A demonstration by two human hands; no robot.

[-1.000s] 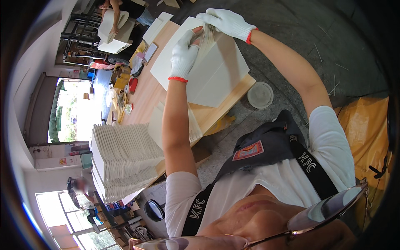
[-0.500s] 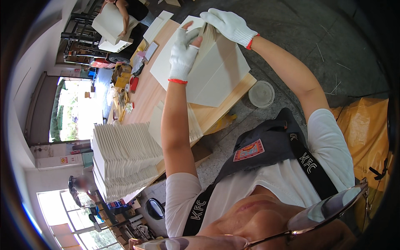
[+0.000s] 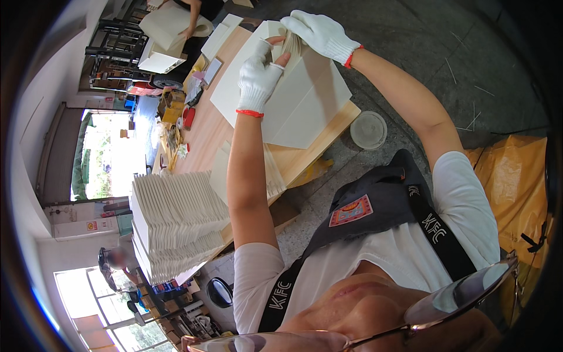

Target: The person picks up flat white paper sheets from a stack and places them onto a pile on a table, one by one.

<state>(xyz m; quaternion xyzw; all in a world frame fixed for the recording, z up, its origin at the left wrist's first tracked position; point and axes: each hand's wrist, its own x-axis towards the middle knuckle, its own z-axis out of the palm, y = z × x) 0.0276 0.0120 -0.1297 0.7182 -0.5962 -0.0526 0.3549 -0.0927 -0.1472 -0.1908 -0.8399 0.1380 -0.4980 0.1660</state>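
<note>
A thick stack of large white sheets lies on the wooden table, its far edge bent up and fanned. My right hand, in a white knit glove with a red cuff, grips that bent edge from the right. At the left of the fanned edge is my left hand, gloved alike, with bare thumb and forefinger tips showing. Its thumb and forefinger are curled against the sheets' edges; how many sheets lie between them is hidden.
Tall stacks of folded white sheets stand on the table at the left. Beyond are a cardboard box and a red tape roll. A lidded bucket is on the floor. A co-worker handles large white sheets at far left.
My left hand's thumb and forefinger have moved right and drawn closer together at the fanned edge. My right hand stays nearly in place. The co-worker's sheet has shifted and curled.
</note>
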